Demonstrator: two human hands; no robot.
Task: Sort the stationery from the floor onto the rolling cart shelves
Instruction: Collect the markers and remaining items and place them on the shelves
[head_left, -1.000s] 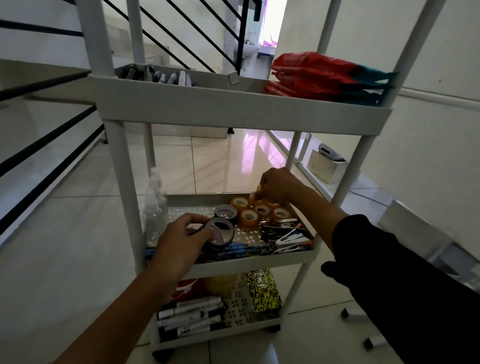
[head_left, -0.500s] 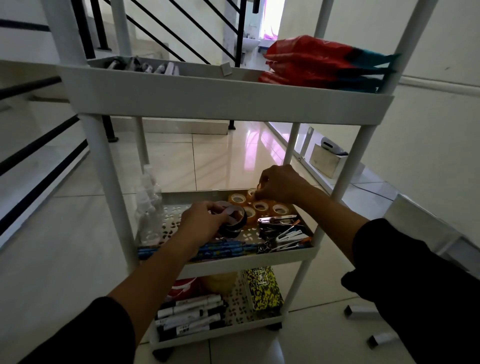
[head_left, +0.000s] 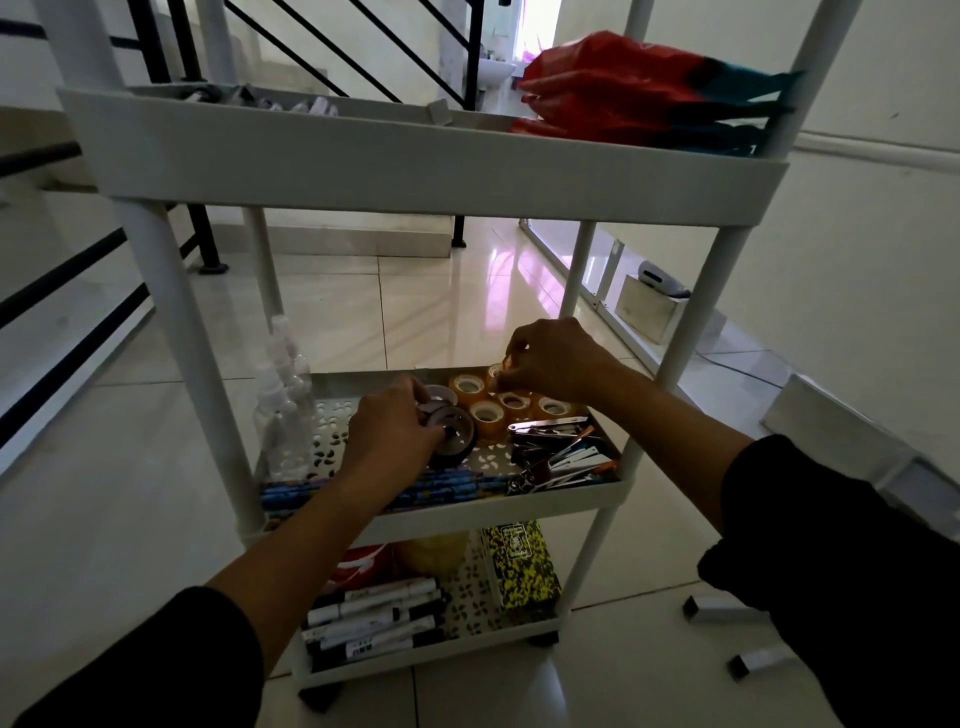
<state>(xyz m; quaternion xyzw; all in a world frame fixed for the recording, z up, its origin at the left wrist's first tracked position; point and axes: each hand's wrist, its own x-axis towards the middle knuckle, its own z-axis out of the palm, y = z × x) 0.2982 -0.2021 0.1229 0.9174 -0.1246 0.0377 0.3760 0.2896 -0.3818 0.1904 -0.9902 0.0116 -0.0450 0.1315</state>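
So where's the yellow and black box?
The yellow and black patterned box stands on the cart's bottom shelf, right side, beside the black and white markers.

Both arms reached forward and down from the bottom of the frame, forearms bare, dark sleeves pushed up near the elbows. The left hand (head_left: 395, 431) lay knuckles up, its fingers curled over and gripping a dark roll of tape (head_left: 453, 435). The right hand (head_left: 553, 364) was extended farther out, wrist bent slightly down, its fingertips (head_left: 506, 375) drawn together in a pinch on an amber roll of tape (head_left: 494, 372). The two hands sat near each other but apart, the right higher in the frame.
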